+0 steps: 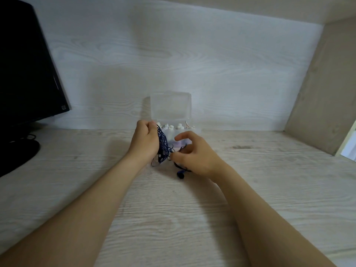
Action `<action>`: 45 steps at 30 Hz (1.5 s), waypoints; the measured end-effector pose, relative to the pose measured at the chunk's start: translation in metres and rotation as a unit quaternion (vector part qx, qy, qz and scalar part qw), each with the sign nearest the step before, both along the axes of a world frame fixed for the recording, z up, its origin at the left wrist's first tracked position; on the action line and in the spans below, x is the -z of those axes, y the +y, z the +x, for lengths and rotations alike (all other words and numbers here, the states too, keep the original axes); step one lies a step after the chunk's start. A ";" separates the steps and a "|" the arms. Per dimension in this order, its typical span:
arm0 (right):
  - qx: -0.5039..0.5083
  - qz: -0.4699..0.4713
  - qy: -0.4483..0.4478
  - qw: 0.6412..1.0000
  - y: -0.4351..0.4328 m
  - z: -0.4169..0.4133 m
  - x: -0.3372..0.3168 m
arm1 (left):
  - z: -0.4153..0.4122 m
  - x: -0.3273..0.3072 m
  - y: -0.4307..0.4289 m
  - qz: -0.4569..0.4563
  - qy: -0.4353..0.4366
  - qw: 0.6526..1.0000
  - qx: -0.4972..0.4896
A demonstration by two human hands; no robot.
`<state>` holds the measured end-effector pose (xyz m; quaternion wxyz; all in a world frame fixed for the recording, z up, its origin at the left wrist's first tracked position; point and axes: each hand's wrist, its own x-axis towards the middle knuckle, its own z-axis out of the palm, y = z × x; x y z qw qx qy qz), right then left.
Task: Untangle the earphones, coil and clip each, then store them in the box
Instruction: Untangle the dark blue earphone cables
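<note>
My left hand (145, 140) grips a bundle of dark blue earphone cable (163, 146) just above the desk. My right hand (194, 153) is beside it, thumb and fingers pinching a strand of the same cable; a blue earbud (180, 174) hangs down to the desk below this hand. Right behind both hands stands a clear plastic box (195, 130) with its lid (171, 106) raised. White items, likely other earphones and clips (174, 126), lie inside it, partly hidden by my hands.
A black monitor (27, 70) with its round base (17, 155) and cables stands at the left. A pale wood-grain wall (173, 60) rises behind the box, and a beige side panel (323, 105) closes the right. The wooden desk (173, 218) extends toward me.
</note>
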<state>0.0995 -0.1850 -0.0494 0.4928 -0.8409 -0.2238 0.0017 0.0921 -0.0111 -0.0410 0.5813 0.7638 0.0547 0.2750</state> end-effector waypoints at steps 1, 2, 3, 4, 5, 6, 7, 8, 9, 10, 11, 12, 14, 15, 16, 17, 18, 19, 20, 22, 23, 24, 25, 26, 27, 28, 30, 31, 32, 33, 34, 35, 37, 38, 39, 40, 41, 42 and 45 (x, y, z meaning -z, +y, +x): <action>-0.017 -0.021 -0.017 1.000 0.000 -0.001 0.001 | 0.001 0.001 0.000 0.000 -0.004 1.000 -0.003; -0.019 -0.049 -0.046 0.998 0.000 0.000 0.003 | 0.001 0.001 0.000 0.003 -0.010 1.000 -0.008; -0.008 -0.081 -0.081 0.993 0.000 0.000 0.004 | 0.001 0.000 0.000 0.006 -0.017 1.000 -0.015; 0.008 -0.102 -0.111 0.989 -0.002 0.002 0.005 | 0.002 0.001 0.001 0.008 -0.025 0.999 -0.023; 0.024 -0.107 -0.125 0.986 -0.003 0.002 0.005 | 0.003 0.001 0.002 0.007 -0.029 0.999 -0.030; 0.043 -0.095 -0.121 0.987 -0.004 0.003 0.004 | 0.004 0.001 0.003 0.008 -0.034 0.999 -0.040; 0.065 -0.063 -0.098 0.991 -0.004 0.002 0.001 | 0.005 0.001 0.004 0.009 -0.039 0.998 -0.050; 0.087 -0.010 -0.062 0.994 -0.004 0.003 -0.002 | 0.006 0.001 0.006 0.011 -0.045 0.997 -0.059; 0.103 0.057 -0.019 0.993 -0.004 0.002 -0.006 | 0.007 0.002 0.007 0.008 -0.050 0.997 -0.063; 0.105 0.135 0.025 0.985 -0.004 0.001 -0.011 | 0.008 0.002 0.008 0.004 -0.055 0.996 -0.068; 0.099 0.204 0.062 0.972 -0.005 -0.002 -0.016 | 0.007 0.002 0.009 -0.002 -0.056 0.996 -0.073; 0.090 0.255 0.092 0.958 -0.005 -0.005 -0.020 | 0.008 0.003 0.010 -0.011 -0.053 0.995 -0.083; 0.082 0.315 0.139 0.935 -0.006 -0.009 -0.026 | 0.011 0.003 0.013 -0.046 -0.036 0.993 -0.106; 0.089 0.333 0.157 0.926 -0.007 -0.010 -0.028 | 0.012 0.003 0.014 -0.075 -0.029 0.991 -0.110; 0.101 0.346 0.171 0.917 -0.009 -0.009 -0.028 | 0.014 0.002 0.015 -0.111 -0.026 0.987 -0.110; 0.117 0.352 0.184 0.910 -0.011 -0.006 -0.028 | 0.014 0.000 0.016 -0.150 -0.022 0.983 -0.106; 0.136 0.345 0.193 0.909 -0.013 -0.003 -0.027 | 0.012 -0.002 0.016 -0.189 -0.013 0.977 -0.099; 0.154 0.330 0.199 0.910 -0.014 0.000 -0.027 | 0.011 -0.003 0.017 -0.213 -0.003 0.972 -0.096; 0.166 0.324 0.202 0.909 -0.015 0.001 -0.027 | 0.011 -0.002 0.017 -0.223 0.006 0.970 -0.098; 0.163 0.375 0.218 0.886 -0.015 0.001 -0.027 | 0.009 0.000 0.020 -0.196 0.009 0.973 -0.126; 0.147 0.424 0.226 0.865 -0.016 0.001 -0.027 | 0.008 0.001 0.021 -0.164 0.002 0.976 -0.143; 0.127 0.471 0.228 0.843 -0.016 -0.001 -0.028 | 0.007 0.001 0.021 -0.126 -0.006 0.981 -0.150; 0.109 0.510 0.226 0.822 -0.016 -0.002 -0.028 | 0.006 0.001 0.021 -0.083 -0.011 0.987 -0.140; 0.093 0.543 0.225 0.803 -0.016 -0.004 -0.029 | 0.004 0.000 0.018 -0.040 -0.010 0.992 -0.118; 0.078 0.570 0.224 0.786 -0.016 -0.005 -0.029 | 0.001 -0.001 0.016 -0.004 -0.005 0.996 -0.084; 0.067 0.595 0.222 0.769 -0.016 -0.005 -0.029 | 0.000 -0.002 0.013 0.032 0.000 0.998 -0.054; 0.065 0.623 0.215 0.749 -0.017 -0.005 -0.030 | -0.002 0.001 0.009 0.127 0.010 0.992 -0.020; 0.072 0.620 0.209 0.752 -0.017 -0.005 -0.031 | -0.004 0.003 0.006 0.172 0.025 0.985 -0.013; 0.080 0.609 0.201 0.763 -0.018 -0.006 -0.032 | -0.005 0.005 0.004 0.209 0.036 0.977 -0.011; 0.085 0.594 0.190 0.777 -0.018 -0.007 -0.034 | -0.007 0.007 0.003 0.241 0.039 0.970 -0.014; 0.087 0.577 0.179 0.792 -0.018 -0.008 -0.035 | -0.009 0.009 0.003 0.270 0.035 0.962 -0.018; 0.086 0.559 0.165 0.808 -0.018 -0.009 -0.035 | -0.011 0.010 0.002 0.294 0.034 0.955 -0.022; 0.078 0.517 0.129 0.842 -0.016 -0.013 -0.037 | -0.014 0.010 0.002 0.326 0.032 0.944 -0.029; 0.077 0.494 0.111 0.859 -0.015 -0.015 -0.038 | -0.015 0.009 0.003 0.340 0.034 0.939 -0.024; 0.078 0.472 0.095 0.873 -0.014 -0.017 -0.038 | -0.014 0.010 0.005 0.353 0.032 0.935 -0.014; 0.080 0.453 0.081 0.884 -0.013 -0.018 -0.039 | -0.014 0.011 0.006 0.359 0.021 0.933 0.009; 0.080 0.433 0.070 0.895 -0.013 -0.018 -0.039 | -0.014 0.012 0.006 0.359 0.006 0.932 0.042; 0.075 0.416 0.063 0.904 -0.013 -0.019 -0.039 | -0.016 0.012 0.004 0.349 -0.005 0.934 0.077; 0.036 0.380 0.053 0.923 -0.012 -0.018 -0.037 | -0.016 0.009 -0.009 0.262 0.002 0.951 0.161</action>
